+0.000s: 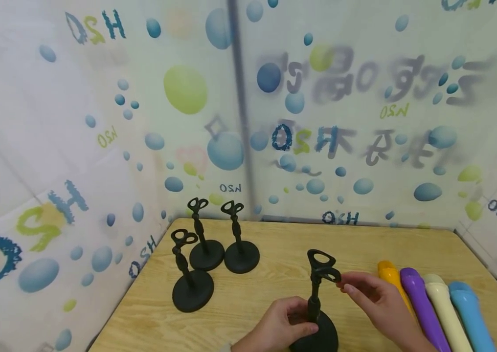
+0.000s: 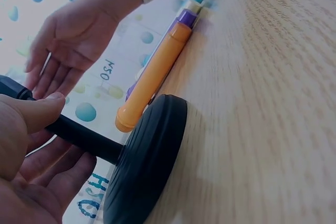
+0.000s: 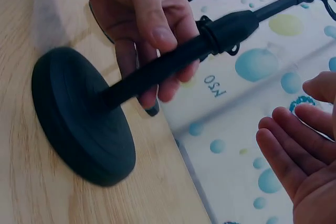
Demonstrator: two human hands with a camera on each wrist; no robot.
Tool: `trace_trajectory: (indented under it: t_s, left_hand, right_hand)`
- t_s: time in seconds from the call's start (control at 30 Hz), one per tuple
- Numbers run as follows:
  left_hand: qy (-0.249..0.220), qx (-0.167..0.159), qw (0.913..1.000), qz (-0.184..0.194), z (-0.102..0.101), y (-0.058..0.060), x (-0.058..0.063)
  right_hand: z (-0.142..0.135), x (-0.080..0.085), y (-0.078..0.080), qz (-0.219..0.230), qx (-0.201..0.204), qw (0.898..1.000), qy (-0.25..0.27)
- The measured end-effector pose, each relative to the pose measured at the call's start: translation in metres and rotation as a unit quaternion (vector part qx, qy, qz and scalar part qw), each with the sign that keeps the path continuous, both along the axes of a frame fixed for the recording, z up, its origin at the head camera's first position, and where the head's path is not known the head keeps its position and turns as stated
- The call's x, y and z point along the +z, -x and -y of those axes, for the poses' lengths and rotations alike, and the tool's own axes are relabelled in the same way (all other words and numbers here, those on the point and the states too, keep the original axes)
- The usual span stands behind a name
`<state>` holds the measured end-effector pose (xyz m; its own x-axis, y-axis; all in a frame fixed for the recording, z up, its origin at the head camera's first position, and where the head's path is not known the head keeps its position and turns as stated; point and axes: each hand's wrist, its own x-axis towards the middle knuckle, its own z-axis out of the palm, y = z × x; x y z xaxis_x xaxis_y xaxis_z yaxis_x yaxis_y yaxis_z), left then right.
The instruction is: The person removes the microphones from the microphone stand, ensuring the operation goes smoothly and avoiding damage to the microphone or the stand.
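Observation:
A black desktop microphone stand (image 1: 314, 292) with a round base and a two-ring clip at its top is near the front of the table. My left hand (image 1: 276, 326) grips its pole low down, thumb on one side and fingers on the other. In the right wrist view the stand's base (image 3: 79, 119) appears tilted against the wood. My right hand (image 1: 378, 302) is beside the clip, its fingers loosely extended. The right wrist view shows that hand (image 3: 310, 166) holding nothing, apart from the pole.
Several microphones lie side by side at the right: orange (image 1: 389, 274), purple (image 1: 422, 305), cream (image 1: 446, 308) and blue (image 1: 470, 313). Three more black stands (image 1: 192, 291) stand at the left of the wooden table (image 1: 283, 249). Patterned curtains (image 1: 341, 161) surround its back and sides.

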<state>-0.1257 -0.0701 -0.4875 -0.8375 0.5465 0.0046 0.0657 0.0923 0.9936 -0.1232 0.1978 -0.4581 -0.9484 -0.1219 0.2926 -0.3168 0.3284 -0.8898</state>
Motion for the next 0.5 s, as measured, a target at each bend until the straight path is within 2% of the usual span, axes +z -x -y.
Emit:
trace_trajectory:
  t_s: [0.2, 0.37, 0.5]
  left_hand:
    - [-0.008, -0.005, 0.9997, -0.023, -0.001, 0.000, -0.001]
    - [-0.012, -0.006, 0.9991, -0.039, -0.002, 0.000, -0.002]
    - [-0.009, -0.005, 0.9994, -0.033, -0.002, 0.001, -0.001]
  right_hand:
    - [0.018, 0.002, 0.000, -0.016, 0.033, 0.999, 0.022]
    - [0.025, 0.001, -0.001, 0.011, 0.060, 0.998, 0.016]
    - [0.026, -0.002, -0.002, 0.007, 0.122, 0.992, 0.025]
